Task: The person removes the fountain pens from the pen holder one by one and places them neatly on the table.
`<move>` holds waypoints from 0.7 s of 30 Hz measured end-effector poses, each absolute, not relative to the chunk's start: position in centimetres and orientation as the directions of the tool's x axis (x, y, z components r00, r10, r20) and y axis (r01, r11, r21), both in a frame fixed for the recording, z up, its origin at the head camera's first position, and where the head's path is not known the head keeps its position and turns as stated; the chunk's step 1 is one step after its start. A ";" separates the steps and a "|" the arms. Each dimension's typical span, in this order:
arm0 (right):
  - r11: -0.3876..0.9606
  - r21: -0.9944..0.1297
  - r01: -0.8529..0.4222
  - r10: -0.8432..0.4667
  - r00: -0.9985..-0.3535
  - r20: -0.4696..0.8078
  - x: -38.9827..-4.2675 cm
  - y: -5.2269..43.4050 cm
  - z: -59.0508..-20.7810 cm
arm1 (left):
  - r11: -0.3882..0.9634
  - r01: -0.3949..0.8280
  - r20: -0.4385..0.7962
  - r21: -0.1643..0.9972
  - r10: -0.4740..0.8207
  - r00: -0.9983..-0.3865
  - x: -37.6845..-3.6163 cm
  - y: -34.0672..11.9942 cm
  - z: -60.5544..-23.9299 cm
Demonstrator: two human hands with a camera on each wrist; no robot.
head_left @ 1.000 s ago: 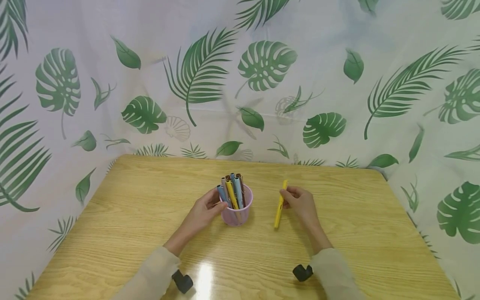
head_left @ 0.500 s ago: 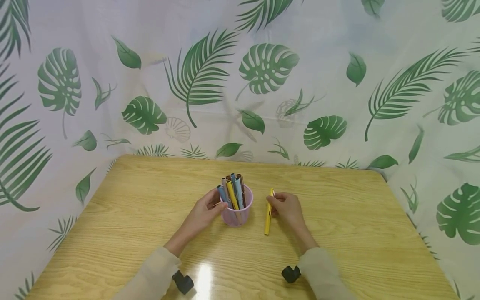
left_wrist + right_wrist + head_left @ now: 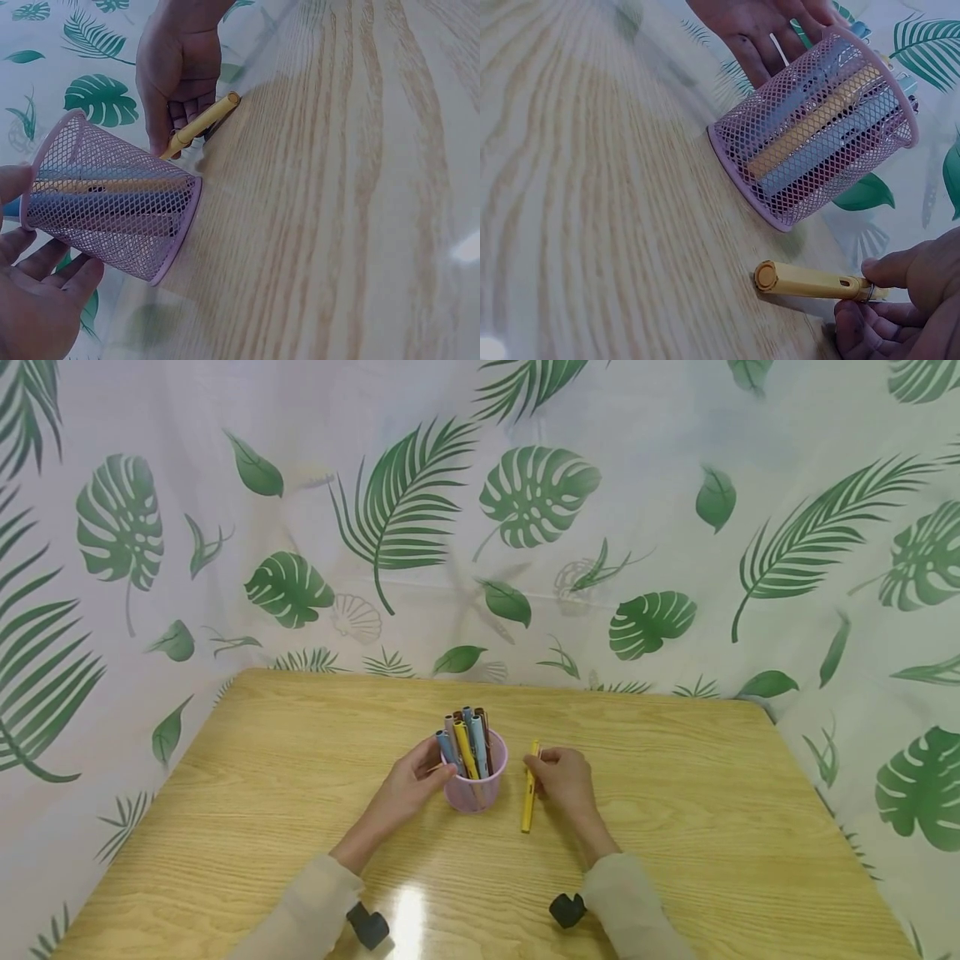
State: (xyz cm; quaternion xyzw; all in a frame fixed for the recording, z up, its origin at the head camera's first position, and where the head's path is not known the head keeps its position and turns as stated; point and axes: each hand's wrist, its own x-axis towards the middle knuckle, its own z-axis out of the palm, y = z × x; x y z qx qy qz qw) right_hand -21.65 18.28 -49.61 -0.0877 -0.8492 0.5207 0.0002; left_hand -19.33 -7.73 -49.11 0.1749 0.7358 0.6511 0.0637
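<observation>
Wood table (image 3: 262, 777): left hand (image 3: 411, 781) curled round mesh cup (image 3: 471, 795), right hand (image 3: 566, 778) pinches yellow pen (image 3: 528, 808); likely pen-handling step, next move needs steady cup

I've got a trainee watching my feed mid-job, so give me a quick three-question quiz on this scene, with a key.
1. Which hand pinches the yellow pen that is outside the mesh cup?
2. True or false: the mesh cup lies on its side.
3. Where is the left hand? A) on that pen; B) at the mesh cup; C) out of view.

Key: 1. The right hand. 2. False; it stands upright on the table. 3. B.
</observation>
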 end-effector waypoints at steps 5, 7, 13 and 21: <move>0.500 -0.853 0.150 0.158 -0.984 -0.081 -21.8 18.2 -49.8 | 0.097 0.174 0.135 0.980 0.320 -0.938 -19.2 -7.6 -49.1; 0.534 -0.832 0.150 0.160 -0.984 -0.075 -21.8 18.1 -49.9 | 0.097 0.174 0.135 0.980 0.316 -0.939 -19.1 -7.6 -49.1; 0.593 -0.794 0.134 0.166 -0.985 -0.042 -21.6 18.0 -49.8 | 0.091 0.173 0.139 0.981 0.301 -0.943 -19.1 -7.3 -49.3; 0.616 -0.777 0.126 0.148 -0.988 -0.043 -21.4 17.9 -49.7 | 0.081 0.171 0.142 0.982 0.282 -0.949 -19.1 -7.1 -49.2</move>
